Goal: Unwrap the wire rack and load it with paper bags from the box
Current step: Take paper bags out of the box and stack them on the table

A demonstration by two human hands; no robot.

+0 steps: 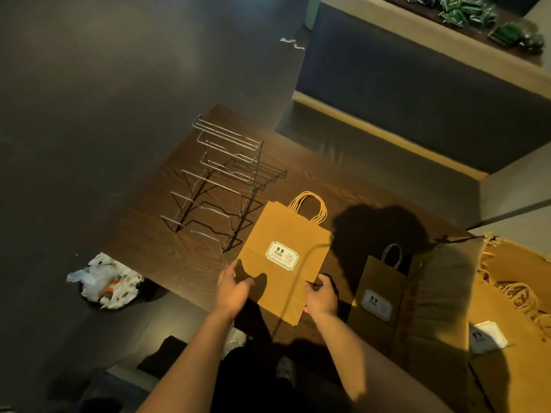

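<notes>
We hold one paper bag (pixel 283 257) flat over the wooden table (pixel 179 263).

Our left hand (pixel 234 289) grasps its near left edge and our right hand (pixel 320 296) pinches the near right edge; the bare wire rack (pixel 220 180) stands just beyond on the left, the box (pixel 441 293) of bags at right.

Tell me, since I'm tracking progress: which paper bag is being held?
The lit paper bag beside the wire rack; both hands grip its bottom. The shadowed bag stands untouched.
</notes>
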